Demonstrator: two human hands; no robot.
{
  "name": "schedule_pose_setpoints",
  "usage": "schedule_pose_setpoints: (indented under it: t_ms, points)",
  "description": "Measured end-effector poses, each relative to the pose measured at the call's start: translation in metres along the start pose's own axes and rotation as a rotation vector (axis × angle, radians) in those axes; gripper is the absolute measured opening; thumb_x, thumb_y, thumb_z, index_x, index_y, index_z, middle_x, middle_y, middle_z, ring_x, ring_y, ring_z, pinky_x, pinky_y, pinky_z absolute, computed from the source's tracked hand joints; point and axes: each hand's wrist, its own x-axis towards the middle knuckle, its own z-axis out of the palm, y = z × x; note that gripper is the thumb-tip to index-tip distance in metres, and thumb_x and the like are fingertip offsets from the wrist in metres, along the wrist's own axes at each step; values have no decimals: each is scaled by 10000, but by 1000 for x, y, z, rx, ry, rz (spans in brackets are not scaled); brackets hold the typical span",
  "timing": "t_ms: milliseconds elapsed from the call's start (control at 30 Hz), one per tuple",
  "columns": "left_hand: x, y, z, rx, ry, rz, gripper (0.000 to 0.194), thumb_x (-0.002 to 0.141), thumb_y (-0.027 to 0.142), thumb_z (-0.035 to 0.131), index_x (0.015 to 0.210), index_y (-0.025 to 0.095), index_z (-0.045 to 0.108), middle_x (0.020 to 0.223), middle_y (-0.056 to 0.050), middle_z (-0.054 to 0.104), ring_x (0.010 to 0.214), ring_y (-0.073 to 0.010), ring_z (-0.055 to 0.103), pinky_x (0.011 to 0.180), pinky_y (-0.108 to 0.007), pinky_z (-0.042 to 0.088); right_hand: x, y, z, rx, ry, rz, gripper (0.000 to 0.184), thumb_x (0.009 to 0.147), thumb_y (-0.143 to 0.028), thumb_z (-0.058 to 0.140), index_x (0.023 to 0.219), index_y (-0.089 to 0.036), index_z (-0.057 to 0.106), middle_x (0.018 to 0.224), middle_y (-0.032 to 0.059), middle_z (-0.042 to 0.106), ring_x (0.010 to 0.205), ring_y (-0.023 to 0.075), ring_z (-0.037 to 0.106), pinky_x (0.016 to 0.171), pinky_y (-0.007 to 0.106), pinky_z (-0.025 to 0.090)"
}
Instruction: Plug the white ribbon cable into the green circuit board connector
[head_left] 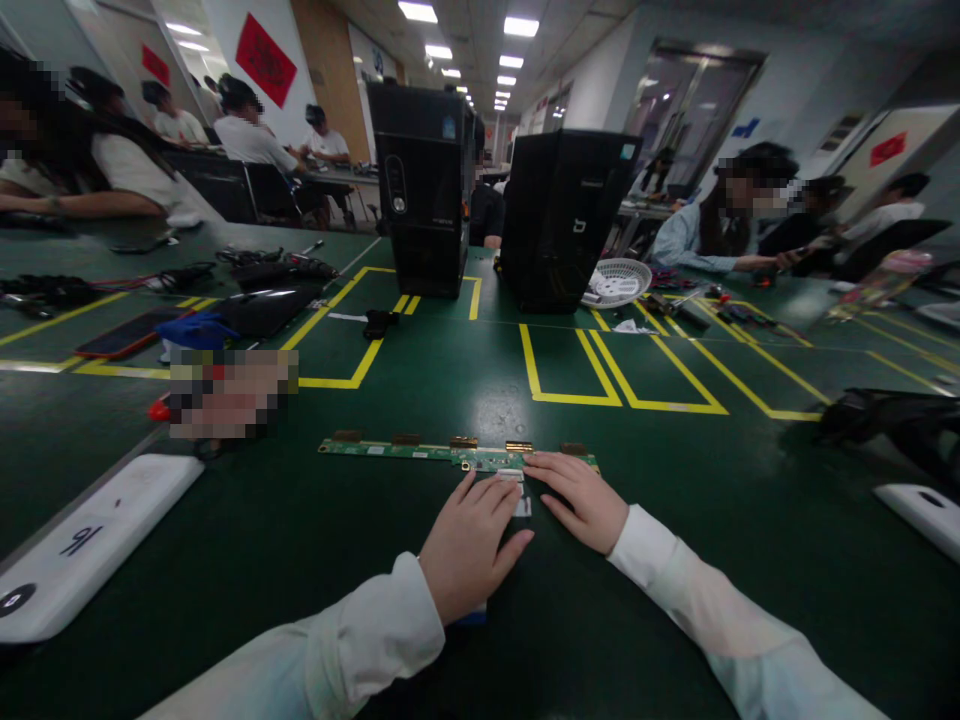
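Observation:
A long, narrow green circuit board with several brown-gold tabs along its far edge lies across the green table in front of me. My left hand rests palm down just on the near side of it, fingertips on a white strip that meets the board's near edge; its thumb is spread. Most of what lies beneath this hand is hidden, though a bit of blue shows by the wrist. Fingers stretched, my right hand touches the right part of the board, its thumb apart and near the white strip.
Two black computer towers stand at the back. A white basket is beside the right one. White cases lie at both sides. Cables and tools lie at left. Yellow tape marks the table. Several people sit around.

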Motion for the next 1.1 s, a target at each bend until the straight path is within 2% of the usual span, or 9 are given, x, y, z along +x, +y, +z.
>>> schedule_pose_setpoints:
  t_ms: [167,300,433,500,567,667,767,933,1100]
  points:
    - [7,-10,-15,28,18,7,427,989,357,394,1371,203,506,1416,-73,565,1312,-191,505,1130,-425,381,0,3,2,-21,-2,-17,416,951,-198,442,1357,-200,532,1376,139,571,1306,247,500,1068,512,434]
    - [-2,-18,-34,85,13,-71,421,987,360,395,1340,190,549,1398,-92,578,1298,-211,524,1091,-426,429,-2,8,5,-26,7,-35,422,960,-186,403,1361,-201,532,1379,137,573,1324,245,490,1079,517,432]
    - [-43,-31,-53,137,-10,-187,442,960,444,433,1305,223,597,1404,-102,578,1277,-267,554,1024,-485,485,-4,10,5,15,54,-73,435,980,-164,334,1372,-200,521,1389,131,566,1391,234,413,1110,516,405]
    - [-70,-40,-59,135,-47,-265,458,962,458,415,1344,257,567,1429,-77,560,1285,-246,551,1038,-461,483,-3,6,4,37,85,-88,430,989,-164,316,1362,-200,527,1385,129,565,1387,226,415,1111,499,410]
    - [-95,-53,-62,132,-30,-345,474,961,487,392,1342,270,571,1415,-69,575,1257,-242,577,1025,-445,500,0,-1,3,43,90,-94,423,995,-178,316,1359,-205,530,1397,131,548,1374,225,426,1110,487,413]
    - [-122,-72,-60,145,14,-410,480,954,497,384,1316,265,598,1395,-66,592,1243,-245,588,1030,-444,501,4,-16,2,12,34,-91,418,999,-237,357,1381,-210,523,1442,144,495,1374,247,417,1110,493,401]
    - [-134,-85,-51,178,51,-404,469,955,484,388,1318,269,594,1438,-55,555,1307,-248,532,1096,-470,434,8,-28,3,-48,-51,-72,451,992,-352,418,1411,-214,512,1494,163,426,1400,293,370,1109,531,377]
    - [-132,-91,-33,235,132,-384,483,961,456,393,1381,260,528,1469,-70,522,1359,-260,476,1138,-535,352,11,-33,2,-106,-162,-24,533,963,-474,474,1433,-225,500,1522,176,391,1412,331,345,1113,579,333]
    - [-127,-92,-31,233,168,-381,472,961,450,397,1355,238,549,1442,-86,548,1350,-253,485,1139,-522,350,8,-32,2,-132,-175,-10,535,960,-481,485,1434,-233,498,1525,168,391,1409,325,356,1120,564,329]
